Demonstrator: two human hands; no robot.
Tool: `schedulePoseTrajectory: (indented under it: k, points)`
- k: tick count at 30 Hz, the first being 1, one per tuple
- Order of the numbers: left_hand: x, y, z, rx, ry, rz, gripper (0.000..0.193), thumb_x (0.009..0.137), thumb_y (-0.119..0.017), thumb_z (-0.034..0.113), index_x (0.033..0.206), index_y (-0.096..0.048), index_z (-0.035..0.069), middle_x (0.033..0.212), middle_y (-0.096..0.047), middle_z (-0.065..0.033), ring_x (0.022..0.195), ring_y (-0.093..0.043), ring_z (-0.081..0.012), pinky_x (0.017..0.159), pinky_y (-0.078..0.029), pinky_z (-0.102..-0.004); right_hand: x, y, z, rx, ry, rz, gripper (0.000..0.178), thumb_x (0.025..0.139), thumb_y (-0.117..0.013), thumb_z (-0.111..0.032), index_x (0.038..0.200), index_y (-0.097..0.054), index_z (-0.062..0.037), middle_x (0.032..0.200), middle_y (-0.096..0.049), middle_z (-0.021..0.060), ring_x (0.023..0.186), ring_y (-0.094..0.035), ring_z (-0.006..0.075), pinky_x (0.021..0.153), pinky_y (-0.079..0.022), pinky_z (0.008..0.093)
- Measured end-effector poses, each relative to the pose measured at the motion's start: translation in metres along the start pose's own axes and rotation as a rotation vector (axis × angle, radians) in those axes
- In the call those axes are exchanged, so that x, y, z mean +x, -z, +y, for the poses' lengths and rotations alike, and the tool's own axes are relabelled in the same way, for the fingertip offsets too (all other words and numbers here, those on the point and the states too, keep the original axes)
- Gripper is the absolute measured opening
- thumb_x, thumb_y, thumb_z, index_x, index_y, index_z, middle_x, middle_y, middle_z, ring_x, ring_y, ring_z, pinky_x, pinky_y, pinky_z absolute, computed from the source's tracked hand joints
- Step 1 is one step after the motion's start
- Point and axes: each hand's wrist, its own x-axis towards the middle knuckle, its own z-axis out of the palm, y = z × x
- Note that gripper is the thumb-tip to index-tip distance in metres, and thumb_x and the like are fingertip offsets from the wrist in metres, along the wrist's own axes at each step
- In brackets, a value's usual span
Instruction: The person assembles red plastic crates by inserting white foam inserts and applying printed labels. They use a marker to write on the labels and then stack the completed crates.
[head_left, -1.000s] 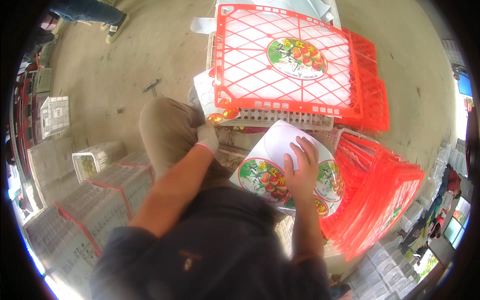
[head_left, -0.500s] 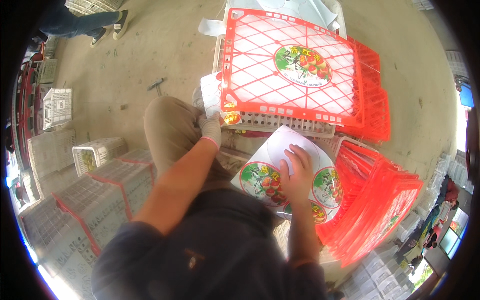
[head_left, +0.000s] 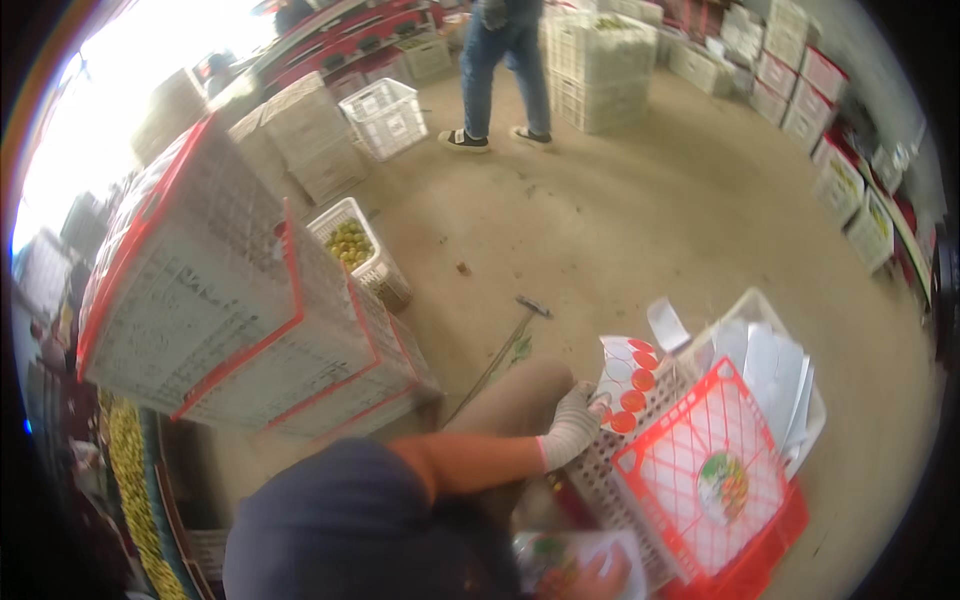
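My left hand (head_left: 572,430), in a whitish knit glove, is closed at the edge of a white sticker sheet (head_left: 643,362) with red oval stickers. That sheet lies by an upturned perforated white crate (head_left: 594,468). At the lower edge my right hand (head_left: 605,577), bare and blurred, rests with fingers laid out on a sheet of round fruit labels (head_left: 560,549). To the right of both hands, a red lattice crate lid (head_left: 650,450) with white backing and one round fruit label lies on the white crate.
A white bin (head_left: 818,425) of loose papers stands beyond the lid. Left are stacked red-edged crates (head_left: 235,340) and a crate of green fruit (head_left: 350,243). A hammer-like tool (head_left: 534,306) lies on the floor. A person in jeans (head_left: 487,75) stands ahead among crates.
The view has swung left, bringing the crate stacks and the standing person further into sight. My left hand stays at the sticker sheet, and my right hand stays on the label sheet.
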Motion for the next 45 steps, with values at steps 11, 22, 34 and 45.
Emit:
schedulePoseTrajectory:
  k: [11,22,34,45]
  points:
    - [-0.086,0.056,0.089,-0.032,-0.258,-0.709,0.029,0.092,-0.060,0.018,0.116,-0.060,0.002,0.087,-0.064,-0.0085,0.084,-0.063,-0.0216,0.080,-0.052,-0.0349,0.064,0.028,-0.039,0.405,0.049,0.040,0.054,0.102,-0.055,-0.034,0.138,-0.053,0.0062,0.130,-0.061,0.0255,0.118,-0.057,0.0384,0.104,-0.044,0.0436]
    - [-0.061,0.073,0.093,-0.364,0.147,-1.040,0.025,0.098,-0.059,0.011,0.119,-0.067,0.000,0.104,-0.068,-0.0017,0.096,-0.061,-0.0105,0.087,-0.050,-0.0278,0.108,0.014,-0.056,0.885,-0.169,0.327,0.011,0.096,-0.066,-0.009,0.097,-0.063,0.0019,0.086,-0.064,0.0009,0.073,-0.054,0.0058,0.063,-0.043,0.0229]
    - [-0.064,0.056,0.091,-0.267,0.111,-0.959,0.024,0.097,-0.061,0.020,0.108,-0.069,-0.001,0.090,-0.066,-0.0004,0.081,-0.055,-0.0070,0.075,-0.046,-0.0260,0.100,0.020,-0.047,1.065,-0.223,0.320,0.020,0.095,-0.067,-0.008,0.111,-0.065,0.0033,0.100,-0.068,0.0069,0.084,-0.064,0.0119,0.076,-0.055,0.0296]
    - [-0.068,0.062,0.092,-0.082,-0.416,-0.962,0.023,0.098,-0.062,0.020,0.105,-0.068,-0.001,0.093,-0.068,-0.0059,0.082,-0.062,-0.0139,0.076,-0.051,-0.0282,0.098,0.035,-0.094,0.134,0.668,0.337,0.032,0.077,-0.077,-0.006,0.107,-0.068,-0.0007,0.112,-0.068,0.0101,0.096,-0.068,0.0271,0.081,-0.055,0.0389]
